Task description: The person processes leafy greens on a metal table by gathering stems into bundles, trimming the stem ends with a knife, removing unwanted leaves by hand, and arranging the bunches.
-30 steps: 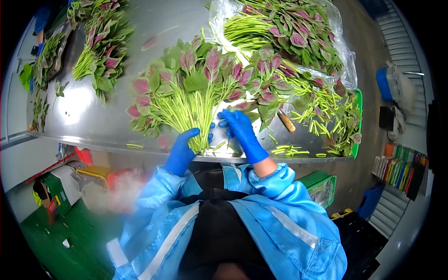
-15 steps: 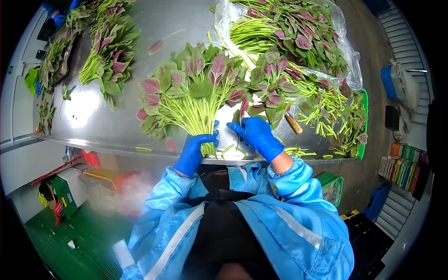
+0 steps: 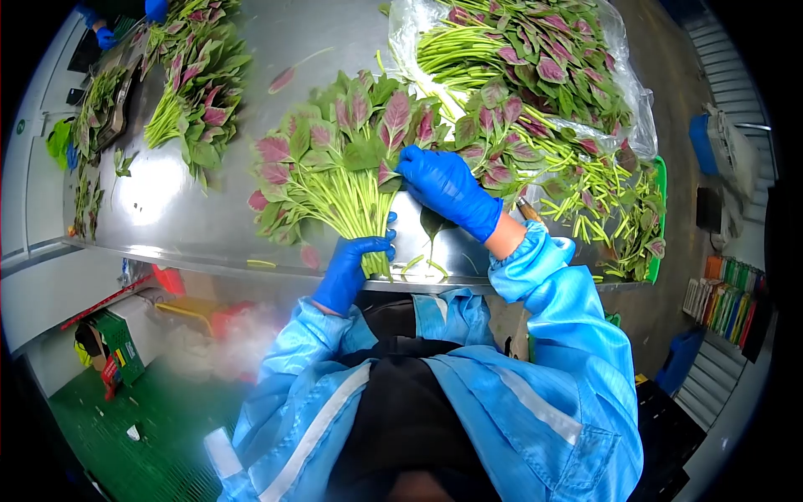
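Observation:
My left hand [image 3: 355,269], in a blue glove, is wrapped round the lower stems of a bunch of red-and-green leafy greens [image 3: 351,188] at the table's front edge. The bunch's leaves fan out away from me. My right hand [image 3: 447,188], also gloved in blue, is at the bunch's right side with its fingers closed against a leaf. Whether it grips that leaf is partly hidden. Beneath my right hand a loose dark leaf with a thin stem [image 3: 431,230] lies on the metal table [image 3: 276,209]. A knife's wooden handle [image 3: 529,209] shows just right of my right wrist.
A large pile of greens [image 3: 544,67] lies on clear plastic at the back right. Cut stems [image 3: 590,209] are scattered by a green tray edge [image 3: 661,217]. More bunches [image 3: 201,100] lie at the left. A co-worker's blue-gloved hand [image 3: 105,38] shows at the top left.
My right hand has moved up and left from the table to the bunch's leaves, its fingers now closed. My left hand keeps its hold on the stems.

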Motion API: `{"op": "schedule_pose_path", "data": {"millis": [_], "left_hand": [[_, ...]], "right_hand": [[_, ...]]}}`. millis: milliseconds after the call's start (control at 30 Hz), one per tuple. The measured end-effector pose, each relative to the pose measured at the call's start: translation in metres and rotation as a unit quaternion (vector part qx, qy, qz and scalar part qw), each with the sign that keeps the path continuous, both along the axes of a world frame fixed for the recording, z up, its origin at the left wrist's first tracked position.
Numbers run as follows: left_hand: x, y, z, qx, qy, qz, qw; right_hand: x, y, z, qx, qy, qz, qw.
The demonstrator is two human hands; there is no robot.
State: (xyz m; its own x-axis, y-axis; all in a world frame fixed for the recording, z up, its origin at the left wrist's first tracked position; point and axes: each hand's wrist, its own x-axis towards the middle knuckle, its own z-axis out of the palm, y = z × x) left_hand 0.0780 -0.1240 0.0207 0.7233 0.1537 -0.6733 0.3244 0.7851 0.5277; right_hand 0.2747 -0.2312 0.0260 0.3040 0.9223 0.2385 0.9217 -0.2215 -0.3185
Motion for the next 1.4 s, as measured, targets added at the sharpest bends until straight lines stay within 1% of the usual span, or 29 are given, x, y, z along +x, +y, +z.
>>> {"op": "schedule_pose_path", "data": {"millis": [67, 167, 267, 300, 400, 433, 533, 567, 667, 700, 733, 767, 800, 833, 867, 933, 967, 1000, 1033, 1067, 1133, 1167, 1200, 1233, 1267, 1333, 1367, 1400], "left_hand": [[-0.001, 0.001, -0.002, -0.01, -0.005, 0.001, 1.0], [-0.001, 0.002, -0.008, -0.02, -0.013, -0.002, 1.0], [-0.002, 0.001, -0.008, -0.009, -0.023, 0.002, 1.0], [-0.002, 0.001, -0.007, -0.004, -0.024, 0.0, 1.0], [0.0, 0.002, -0.004, -0.007, -0.02, 0.007, 1.0], [0.0, 0.002, -0.004, -0.005, -0.022, 0.007, 1.0], [0.0, 0.002, 0.002, -0.004, -0.021, 0.009, 1.0], [0.001, 0.003, 0.002, 0.0, -0.01, 0.007, 1.0], [0.005, 0.0, 0.008, 0.004, 0.003, 0.028, 1.0], [0.006, 0.0, 0.01, 0.001, 0.003, 0.029, 1.0], [0.006, 0.0, 0.012, -0.002, 0.002, 0.029, 1.0], [0.007, -0.002, 0.016, 0.028, -0.004, 0.021, 0.999], [0.007, -0.002, 0.017, 0.03, -0.011, 0.023, 0.999], [0.007, -0.001, 0.018, 0.032, -0.018, 0.025, 0.999], [0.006, 0.0, 0.018, 0.034, -0.024, 0.027, 0.999], [0.002, 0.003, 0.011, 0.02, -0.04, 0.035, 0.998], [0.001, 0.003, 0.012, 0.018, -0.04, 0.039, 0.998], [0.001, 0.005, 0.014, 0.019, -0.04, 0.043, 0.998], [0.001, 0.008, 0.015, 0.036, -0.042, 0.037, 0.998], [0.002, 0.009, 0.017, 0.054, -0.046, 0.029, 0.997], [0.003, 0.01, 0.024, 0.087, -0.059, 0.007, 0.994], [0.003, 0.012, 0.032, 0.103, -0.069, -0.008, 0.992], [0.002, 0.014, 0.038, 0.12, -0.077, -0.025, 0.989], [-0.001, 0.015, 0.043, 0.112, -0.076, -0.004, 0.991], [-0.004, 0.015, 0.04, 0.102, -0.109, 0.002, 0.989], [-0.017, 0.021, 0.03, 0.081, -0.105, -0.051, 0.99], [-0.023, 0.026, 0.022, 0.04, -0.093, -0.048, 0.994], [-0.031, 0.032, 0.013, -0.001, -0.079, -0.044, 0.996]], "right_hand": [[-0.002, 0.001, 0.002, -0.006, 0.004, -0.002, 1.0], [-0.006, -0.003, 0.0, 0.037, 0.065, -0.008, 0.997], [-0.005, -0.004, 0.0, 0.027, 0.03, 0.018, 0.999], [-0.001, -0.006, -0.004, 0.049, 0.059, 0.037, 0.996], [0.002, -0.004, 0.0, 0.04, 0.031, 0.064, 0.997], [0.001, -0.002, 0.003, 0.044, 0.036, 0.055, 0.997], [-0.006, 0.0, 0.016, 0.013, 0.08, 0.021, 0.996], [-0.007, -0.001, 0.014, 0.059, 0.122, 0.001, 0.991], [-0.014, -0.003, 0.022, 0.073, 0.194, -0.128, 0.97], [-0.016, -0.006, 0.023, 0.073, 0.233, -0.156, 0.957], [-0.016, -0.007, 0.012, 0.115, 0.249, -0.173, 0.946], [-0.018, -0.007, 0.001, 0.156, 0.264, -0.193, 0.932], [-0.017, -0.009, -0.006, 0.197, 0.278, -0.213, 0.916], [-0.011, -0.016, -0.007, 0.183, 0.365, -0.253, 0.877], [0.008, -0.023, -0.024, 0.19, 0.384, -0.282, 0.858], [0.035, -0.041, -0.029, 0.234, 0.374, -0.286, 0.851], [0.033, -0.049, -0.001, 0.091, 0.289, -0.283, 0.91], [0.026, -0.058, 0.037, -0.054, 0.194, -0.272, 0.941], [0.015, -0.063, 0.056, -0.169, 0.171, -0.261, 0.935], [-0.002, -0.06, 0.068, -0.175, 0.131, -0.285, 0.933], [-0.028, -0.058, 0.066, -0.127, 0.154, -0.23, 0.953], [-0.042, -0.049, 0.072, -0.127, 0.334, -0.234, 0.904], [-0.056, -0.036, 0.076, -0.121, 0.503, -0.229, 0.824], [-0.07, -0.026, 0.057, -0.08, 0.573, -0.2, 0.791], [-0.086, -0.018, 0.026, -0.038, 0.639, -0.17, 0.75], [-0.11, -0.002, -0.013, 0.003, 0.786, -0.202, 0.585], [-0.123, 0.012, -0.005, 0.103, 0.844, -0.197, 0.489], [-0.132, 0.018, -0.01, 0.111, 0.857, -0.218, 0.454]]}}
